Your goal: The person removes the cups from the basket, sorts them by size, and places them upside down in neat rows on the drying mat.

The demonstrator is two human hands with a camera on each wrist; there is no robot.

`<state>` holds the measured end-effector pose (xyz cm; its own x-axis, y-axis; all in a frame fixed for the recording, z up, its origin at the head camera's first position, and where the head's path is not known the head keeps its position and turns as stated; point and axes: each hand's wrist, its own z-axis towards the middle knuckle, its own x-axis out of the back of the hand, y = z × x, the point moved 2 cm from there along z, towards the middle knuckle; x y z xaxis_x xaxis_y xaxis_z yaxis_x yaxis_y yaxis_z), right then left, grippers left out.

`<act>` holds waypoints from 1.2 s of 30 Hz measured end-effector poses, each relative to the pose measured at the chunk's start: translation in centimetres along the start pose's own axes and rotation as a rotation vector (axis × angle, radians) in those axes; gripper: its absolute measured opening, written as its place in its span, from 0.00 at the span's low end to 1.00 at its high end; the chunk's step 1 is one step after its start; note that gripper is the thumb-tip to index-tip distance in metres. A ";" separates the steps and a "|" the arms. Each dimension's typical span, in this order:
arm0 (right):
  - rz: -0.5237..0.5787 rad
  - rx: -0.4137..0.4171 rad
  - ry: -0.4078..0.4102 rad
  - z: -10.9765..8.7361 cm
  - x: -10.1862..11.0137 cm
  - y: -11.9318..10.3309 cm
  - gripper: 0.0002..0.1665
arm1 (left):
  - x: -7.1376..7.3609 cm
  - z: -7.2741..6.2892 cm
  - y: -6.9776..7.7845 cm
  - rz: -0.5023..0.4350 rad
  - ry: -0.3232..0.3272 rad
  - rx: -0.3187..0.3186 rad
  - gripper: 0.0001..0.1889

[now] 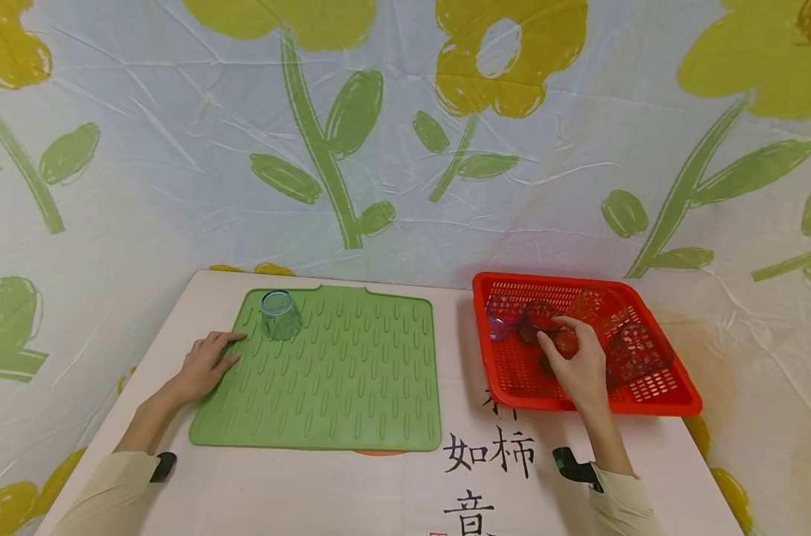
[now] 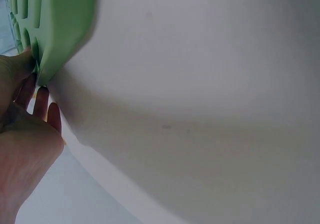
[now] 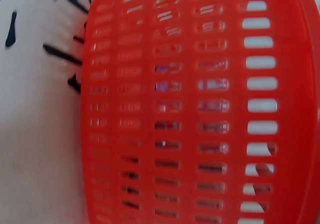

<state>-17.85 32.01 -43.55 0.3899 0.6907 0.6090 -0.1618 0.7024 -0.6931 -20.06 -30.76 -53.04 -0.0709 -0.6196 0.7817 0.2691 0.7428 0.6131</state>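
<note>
My left hand (image 1: 202, 366) rests at the left edge of the green drying mat (image 1: 351, 372); in the left wrist view its thumb (image 2: 22, 64) touches the mat's raised edge and the other fingers extend past it. A clear drinking glass (image 1: 281, 316) stands on the mat's upper left, just beyond this hand. Over the red basket (image 1: 488, 357), my right hand (image 1: 582, 365) curves thumb and fingers round a dark-looking glass (image 1: 538, 318), partly hidden by the hand. The right wrist view shows only the basket's slotted side (image 3: 235, 109), not the hand.
A purplish glass (image 1: 502, 316) lies in the basket's left part. Another clear glass (image 1: 596, 307) is behind my right hand, and a patterned glass (image 1: 640, 350) lies at the right. Black characters (image 1: 488, 454) mark the pale table in front. A flower-printed cloth hangs behind.
</note>
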 end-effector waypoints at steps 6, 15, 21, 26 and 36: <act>-0.072 0.004 -0.063 -0.1 1.0 0.7 0.28 | -0.1 0.2 0.1 -0.022 -0.004 -0.003 0.20; -0.140 -0.013 -0.133 -0.2 1.2 1.5 0.29 | -0.1 -0.1 0.3 -0.005 0.006 -0.003 0.20; -0.206 -0.063 -0.229 -0.5 0.7 1.5 0.34 | 0.0 -0.2 0.4 0.001 0.003 0.011 0.20; -0.219 -0.090 -0.225 -0.5 0.7 1.6 0.34 | 0.0 -0.2 0.4 0.005 0.012 -0.006 0.20; -0.262 -0.164 -0.312 -0.2 0.7 1.8 0.36 | -0.2 -0.1 0.2 -0.005 0.015 -0.005 0.20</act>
<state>-17.68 33.73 -44.46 0.1021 0.5295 0.8421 0.0616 0.8416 -0.5366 -19.89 -30.54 -53.10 -0.0576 -0.6268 0.7771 0.2737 0.7386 0.6161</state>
